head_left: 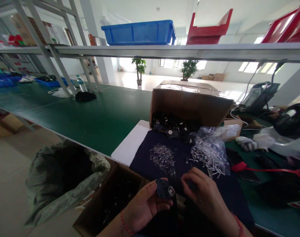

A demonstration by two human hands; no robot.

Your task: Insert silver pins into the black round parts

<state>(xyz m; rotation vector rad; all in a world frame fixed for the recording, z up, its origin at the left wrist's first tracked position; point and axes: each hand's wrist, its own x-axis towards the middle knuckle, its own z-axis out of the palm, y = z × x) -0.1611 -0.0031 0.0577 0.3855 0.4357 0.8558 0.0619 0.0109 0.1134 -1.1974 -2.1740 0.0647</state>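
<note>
My left hand (146, 205) is closed round a small black round part (164, 189) with a shiny metal centre, held just above the near edge of a dark navy cloth (179, 164). My right hand (201, 194) sits right beside it with fingers curled in a pinch near the part; what they hold is too small to make out. On the cloth lie a heap of small metal pins (163, 158) and a clear plastic bag (210, 148) spilling more pins.
A tipped cardboard box (189, 102) spills black parts (173, 126) onto the green table (90, 115). An open carton (110, 200) and a grey bag-lined bin (61, 177) stand at my lower left. Cables, a black fan (294, 120) and red-handled scissors (268, 170) crowd the right.
</note>
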